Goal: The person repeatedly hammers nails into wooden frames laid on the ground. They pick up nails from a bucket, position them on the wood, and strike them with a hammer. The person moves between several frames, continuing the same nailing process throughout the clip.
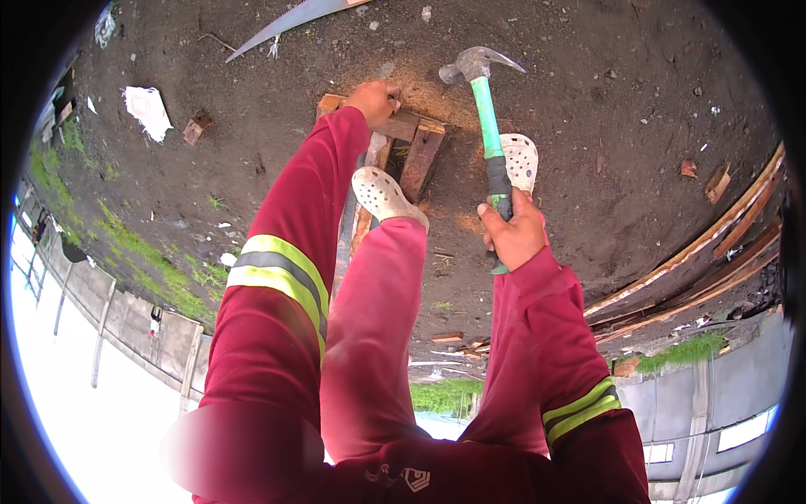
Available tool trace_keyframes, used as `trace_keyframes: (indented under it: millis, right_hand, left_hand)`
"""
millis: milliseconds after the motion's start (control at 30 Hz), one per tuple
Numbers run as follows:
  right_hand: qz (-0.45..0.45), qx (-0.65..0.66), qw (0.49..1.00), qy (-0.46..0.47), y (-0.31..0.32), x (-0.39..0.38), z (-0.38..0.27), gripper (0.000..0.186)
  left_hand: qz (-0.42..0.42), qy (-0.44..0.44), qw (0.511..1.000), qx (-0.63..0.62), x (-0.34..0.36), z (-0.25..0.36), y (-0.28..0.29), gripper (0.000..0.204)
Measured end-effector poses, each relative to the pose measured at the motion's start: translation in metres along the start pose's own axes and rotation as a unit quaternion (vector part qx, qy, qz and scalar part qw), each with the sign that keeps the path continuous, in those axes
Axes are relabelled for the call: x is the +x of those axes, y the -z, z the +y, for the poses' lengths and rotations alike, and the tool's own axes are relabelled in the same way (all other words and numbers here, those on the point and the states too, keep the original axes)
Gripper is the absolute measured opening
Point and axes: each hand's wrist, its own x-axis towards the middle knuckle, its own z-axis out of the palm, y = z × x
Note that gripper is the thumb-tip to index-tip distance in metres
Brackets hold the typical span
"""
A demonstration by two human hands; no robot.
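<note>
My right hand (515, 231) is wrapped round the dark lower grip of a claw hammer (487, 118). The hammer's green handle points away from me and its metal head is raised over the soil at the far end. My left hand (374, 102) rests at a crosspiece of a small wooden frame (422, 160), thumb and fingers pinched together. Whatever the pinch holds, if anything, is too small to make out. A white clog (388, 193) on my left foot presses on the frame's long boards; the other clog (519, 160) stands on the ground beside the hammer handle.
A handsaw (294, 23) lies on the dark soil at the far side. To the left are a wood block (197, 128) and a torn white sheet (147, 111). Long boards (697, 244) lie along the right, near a grey wall (735, 391). Sawdust surrounds the frame's far end.
</note>
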Motion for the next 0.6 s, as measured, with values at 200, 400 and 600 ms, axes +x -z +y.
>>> trace_keyframes:
  millis: [200, 400, 600]
  right_hand:
    - [-0.007, 0.07, 0.997, 0.024, -0.015, 0.008, -0.013, 0.022]
    - [-0.019, -0.036, 0.998, -0.045, -0.03, 0.029, -0.017, 0.019]
    - [-0.002, -0.052, 0.998, -0.043, -0.017, 0.024, -0.026, 0.019]
  left_hand:
    - [-0.027, 0.004, 0.999, -0.043, 0.002, -0.006, 0.001, 0.015]
    - [-0.062, 0.028, 0.998, 0.015, -0.001, 0.003, 0.007, 0.017]
    - [-0.122, 0.042, 0.989, 0.069, 0.003, 0.005, 0.008, 0.02]
